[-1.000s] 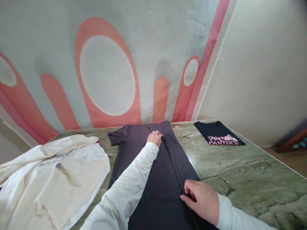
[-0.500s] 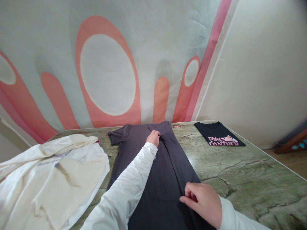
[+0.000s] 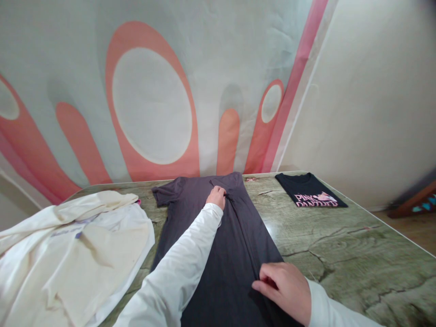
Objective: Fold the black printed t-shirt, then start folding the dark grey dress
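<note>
A dark grey T-shirt lies lengthwise in front of me, one short sleeve spread out at the far left. Its right side is turned inward, making a long fold down the body, with the other sleeve laid over near the top. My left hand reaches far across and pinches the cloth by that turned-in sleeve. Close to me, my right hand has thumb and fingers closed on the shirt's folded right side near the bottom. The fingertips of both hands are partly hidden.
Cream and white garments lie in a loose heap on the left. A folded black T-shirt with pink lettering rests at the back right of the wood-patterned table. Behind the table rises a wall with a pink-patterned covering.
My right hand has shifted very slightly left with the shirt's folded edge. The left hand keeps its place on the cloth, and the view has moved a little.
</note>
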`<state>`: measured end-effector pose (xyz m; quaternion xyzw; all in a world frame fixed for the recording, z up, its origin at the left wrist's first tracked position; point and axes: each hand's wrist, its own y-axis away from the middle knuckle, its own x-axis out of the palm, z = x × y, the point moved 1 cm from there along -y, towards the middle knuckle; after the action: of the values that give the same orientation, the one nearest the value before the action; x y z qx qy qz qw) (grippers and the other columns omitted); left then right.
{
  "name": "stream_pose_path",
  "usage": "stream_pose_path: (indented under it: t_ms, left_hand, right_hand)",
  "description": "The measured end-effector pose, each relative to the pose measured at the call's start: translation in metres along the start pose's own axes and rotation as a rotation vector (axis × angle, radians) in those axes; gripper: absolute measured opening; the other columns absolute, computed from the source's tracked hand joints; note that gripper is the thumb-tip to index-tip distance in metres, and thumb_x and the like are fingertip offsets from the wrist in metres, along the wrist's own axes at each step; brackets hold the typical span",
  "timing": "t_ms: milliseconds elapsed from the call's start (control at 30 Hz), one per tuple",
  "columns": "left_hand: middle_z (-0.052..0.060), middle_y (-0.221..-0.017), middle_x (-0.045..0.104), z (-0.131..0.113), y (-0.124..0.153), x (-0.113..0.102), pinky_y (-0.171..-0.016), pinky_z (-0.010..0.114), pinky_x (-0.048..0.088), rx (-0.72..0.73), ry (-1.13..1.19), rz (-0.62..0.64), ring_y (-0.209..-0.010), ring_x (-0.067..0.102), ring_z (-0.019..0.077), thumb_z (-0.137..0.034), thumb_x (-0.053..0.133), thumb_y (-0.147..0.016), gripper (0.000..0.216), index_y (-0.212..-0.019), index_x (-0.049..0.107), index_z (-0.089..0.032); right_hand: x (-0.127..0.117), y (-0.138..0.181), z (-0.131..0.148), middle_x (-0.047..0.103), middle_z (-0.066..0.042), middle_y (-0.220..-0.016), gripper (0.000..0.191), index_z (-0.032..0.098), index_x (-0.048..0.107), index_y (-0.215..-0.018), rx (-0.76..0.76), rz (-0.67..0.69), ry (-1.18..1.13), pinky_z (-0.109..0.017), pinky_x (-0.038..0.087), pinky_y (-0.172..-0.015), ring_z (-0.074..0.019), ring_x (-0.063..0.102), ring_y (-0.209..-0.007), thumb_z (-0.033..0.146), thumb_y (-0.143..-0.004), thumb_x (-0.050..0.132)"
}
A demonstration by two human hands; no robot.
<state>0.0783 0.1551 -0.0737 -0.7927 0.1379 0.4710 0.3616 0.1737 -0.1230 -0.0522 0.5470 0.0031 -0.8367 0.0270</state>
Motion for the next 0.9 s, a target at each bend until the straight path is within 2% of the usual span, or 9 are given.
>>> stream_pose_path:
  t_ms: [100, 200, 300, 400, 467, 567, 700, 900]
  left_hand:
    - [0.007, -0.101, 0.048, -0.008, 0.001, -0.006, -0.084, 0.033, 0.039, 0.045, -0.029, 0.0, -0.093, 0.045, 0.0199, -0.006, 0.049, -0.07, 0.027, -0.093, 0.054, -0.018]
    - [0.006, -0.099, 0.05, -0.022, 0.003, -0.011, -0.081, 0.033, 0.038, 0.198, -0.048, 0.069, -0.093, 0.045, 0.0204, -0.01, 0.048, -0.072, 0.022, -0.09, 0.056, -0.02]
    - [0.005, -0.096, 0.052, -0.035, 0.007, -0.012, -0.079, 0.033, 0.038, 0.349, -0.017, 0.166, -0.091, 0.045, 0.0207, -0.03, 0.05, -0.077, 0.017, -0.089, 0.058, -0.021]
    - [0.005, -0.096, 0.053, -0.039, 0.011, -0.01, -0.079, 0.035, 0.037, 0.366, -0.015, 0.223, -0.092, 0.045, 0.0217, -0.045, 0.052, -0.074, 0.03, -0.091, 0.058, -0.022]
    - [0.004, -0.099, 0.052, -0.038, 0.013, -0.011, -0.081, 0.036, 0.036, 0.333, -0.03, 0.241, -0.094, 0.045, 0.0218, -0.042, 0.053, -0.072, 0.031, -0.095, 0.058, -0.023]
    - [0.004, -0.103, 0.052, -0.037, 0.012, -0.015, -0.084, 0.037, 0.035, 0.3, -0.053, 0.264, -0.098, 0.044, 0.0221, -0.034, 0.055, -0.069, 0.031, -0.098, 0.057, -0.023]
    - [0.004, -0.113, 0.051, -0.049, 0.011, -0.015, -0.09, 0.038, 0.032, 0.351, -0.057, 0.305, -0.109, 0.04, 0.022, -0.031, 0.051, -0.071, 0.034, -0.105, 0.053, -0.023]
    - [0.007, -0.137, 0.03, -0.079, 0.031, 0.013, -0.099, 0.042, 0.021, 0.384, -0.079, 0.446, -0.125, 0.025, 0.0219, -0.051, 0.024, -0.085, 0.054, -0.128, 0.032, -0.019]
  right_hand:
    - [-0.007, -0.004, -0.008, 0.054, 0.001, -0.053, 0.042, 0.019, 0.05, -0.055, -0.026, -0.034, 0.034, -0.025, 0.027, -0.052, -0.0117, 0.049, -0.052, 0.049, -0.082, 0.038]
    - [-0.018, -0.016, -0.028, 0.053, 0.001, -0.056, 0.032, 0.02, 0.051, -0.064, 0.006, -0.141, -0.053, -0.024, 0.032, -0.054, -0.0117, 0.049, -0.053, 0.043, -0.083, 0.038]
    - [-0.025, -0.032, -0.056, 0.056, -0.002, -0.073, 0.019, 0.019, 0.052, -0.083, 0.039, -0.303, -0.164, -0.025, 0.039, -0.059, -0.0125, 0.051, -0.061, 0.035, -0.081, 0.041]
    - [-0.022, -0.04, -0.074, 0.055, -0.005, -0.088, 0.024, 0.019, 0.048, -0.097, 0.017, -0.381, -0.184, -0.028, 0.042, -0.065, -0.0131, 0.052, -0.065, 0.032, -0.078, 0.044]
    - [-0.016, -0.041, -0.078, 0.054, -0.004, -0.087, 0.027, 0.019, 0.046, -0.102, -0.008, -0.349, -0.166, -0.028, 0.042, -0.066, -0.013, 0.052, -0.065, 0.03, -0.077, 0.046]
    - [-0.011, -0.039, -0.076, 0.052, 0.001, -0.07, 0.027, 0.019, 0.045, -0.103, 0.011, -0.249, -0.12, -0.027, 0.04, -0.059, -0.0126, 0.049, -0.057, 0.026, -0.077, 0.045]
    - [-0.011, -0.037, -0.074, 0.046, 0.005, -0.058, 0.022, 0.02, 0.044, -0.099, 0.044, -0.181, -0.083, -0.025, 0.036, -0.054, -0.0121, 0.046, -0.051, 0.023, -0.077, 0.043]
    - [-0.017, -0.035, -0.078, 0.044, 0.007, -0.052, 0.02, 0.02, 0.045, -0.096, 0.061, -0.139, -0.082, -0.025, 0.035, -0.055, -0.012, 0.046, -0.051, 0.024, -0.076, 0.046]
